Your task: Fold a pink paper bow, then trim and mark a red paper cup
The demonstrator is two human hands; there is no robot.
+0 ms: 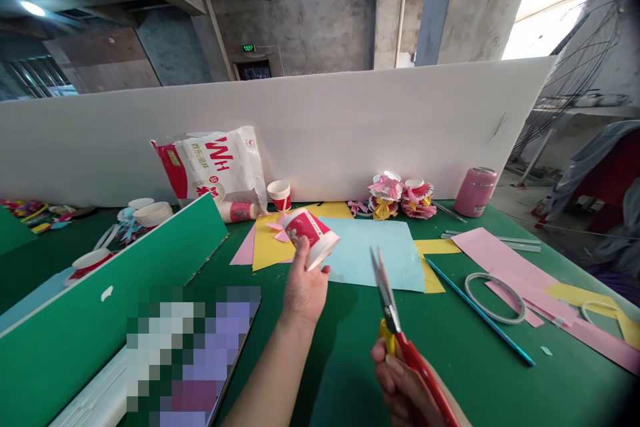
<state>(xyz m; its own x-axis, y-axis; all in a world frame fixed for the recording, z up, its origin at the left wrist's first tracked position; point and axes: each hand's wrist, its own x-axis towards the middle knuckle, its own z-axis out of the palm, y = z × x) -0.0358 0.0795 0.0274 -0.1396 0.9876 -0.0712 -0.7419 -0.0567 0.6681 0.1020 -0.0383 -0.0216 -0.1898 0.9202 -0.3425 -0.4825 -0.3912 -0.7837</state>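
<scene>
My left hand [305, 290] holds a red and white paper cup [311, 235] tilted on its side above the green table [450, 360], its open mouth facing right. My right hand [403, 387], near the bottom edge, grips the red and yellow handles of scissors [393, 313]. The blades point up and away and sit nearly closed, a short way to the right of the cup. Beneath the cup lie a light blue paper sheet [373, 250] and a yellow sheet [270, 240].
A white board [350, 127] walls the far edge. A white and red bag [215, 163], a paper cup [280, 195], finished paper-cup crafts [400, 197] and a pink canister [475, 191] stand before it. Pink paper [505, 257], tape rings [495, 297], a blue stick [480, 310] and a green panel [100, 300] surround.
</scene>
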